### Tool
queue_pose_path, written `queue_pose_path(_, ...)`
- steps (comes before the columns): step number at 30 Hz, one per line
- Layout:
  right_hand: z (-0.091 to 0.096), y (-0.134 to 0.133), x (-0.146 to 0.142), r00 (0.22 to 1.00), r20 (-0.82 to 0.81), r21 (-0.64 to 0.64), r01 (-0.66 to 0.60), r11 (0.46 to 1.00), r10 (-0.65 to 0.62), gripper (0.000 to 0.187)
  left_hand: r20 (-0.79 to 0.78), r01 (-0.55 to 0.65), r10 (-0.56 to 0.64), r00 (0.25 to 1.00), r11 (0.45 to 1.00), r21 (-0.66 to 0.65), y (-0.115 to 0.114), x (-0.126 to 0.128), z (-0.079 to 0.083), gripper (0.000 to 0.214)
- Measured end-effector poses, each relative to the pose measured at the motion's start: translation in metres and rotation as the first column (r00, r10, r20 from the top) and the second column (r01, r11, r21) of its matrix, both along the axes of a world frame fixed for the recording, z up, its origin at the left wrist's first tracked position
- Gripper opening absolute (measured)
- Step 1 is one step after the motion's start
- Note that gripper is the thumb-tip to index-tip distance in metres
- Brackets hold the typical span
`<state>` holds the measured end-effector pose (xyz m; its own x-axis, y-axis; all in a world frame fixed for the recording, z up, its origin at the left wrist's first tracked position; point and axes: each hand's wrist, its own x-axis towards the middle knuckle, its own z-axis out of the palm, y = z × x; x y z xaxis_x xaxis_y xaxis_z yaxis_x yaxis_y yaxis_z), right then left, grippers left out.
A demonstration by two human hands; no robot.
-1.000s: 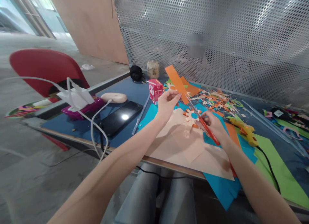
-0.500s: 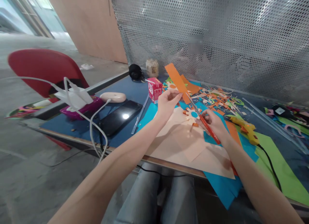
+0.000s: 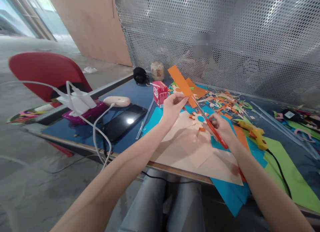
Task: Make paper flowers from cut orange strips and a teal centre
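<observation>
Between its thumb and fingers, my left hand [image 3: 174, 107] pinches an orange paper strip [image 3: 180, 80], which slants up and to the left. My right hand [image 3: 218, 125] is closed round the red handles of a pair of scissors [image 3: 215, 132]. The metal blades reach the lower end of the strip, close by my left fingertips. Just beneath the blades, a pale paper flower with a blue centre [image 3: 200, 118] and orange pieces round it lies on cream paper sheets [image 3: 190, 148].
Paper scraps [image 3: 230, 104] cover the back right. A yellow glue gun [image 3: 255, 133] rests on coloured sheets. To the left are a pink drink box [image 3: 160, 93], a black phone [image 3: 126, 122] and a purple power strip [image 3: 85, 114] with white cables. A perforated metal panel [image 3: 225, 35] stands behind.
The upper end of the orange strip has tipped slightly to the left. Both hands stay almost where they were, with the scissors still at the strip.
</observation>
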<state>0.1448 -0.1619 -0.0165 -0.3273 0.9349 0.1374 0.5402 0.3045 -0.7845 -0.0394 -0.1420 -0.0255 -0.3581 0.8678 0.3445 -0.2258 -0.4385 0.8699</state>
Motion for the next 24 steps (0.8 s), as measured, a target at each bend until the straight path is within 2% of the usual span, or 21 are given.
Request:
queue_pose_path(10,-0.0069,0.0038,0.0011,0.999,-0.045,-0.028,-0.022,0.999,0.021,0.045,-0.034,0.017,-0.017,0.999,1.0,0.005,-0.0017,0.0034,0.0012,0.011)
queue_pose_path(19,0.0013,-0.0007,-0.0005,1.0,-0.031,-0.033,-0.003,0.999,0.002,0.045,-0.016,0.028,-0.028,0.999,1.0,-0.003,-0.0021,0.0033,0.0016,0.011)
queue_pose_path(24,-0.0019,0.001,-0.0001,0.999,-0.046,-0.041,-0.025,0.999,0.023,0.046,-0.022,-0.032,0.032,0.999,0.999,0.013,-0.0002,0.0013,0.0002,0.01)
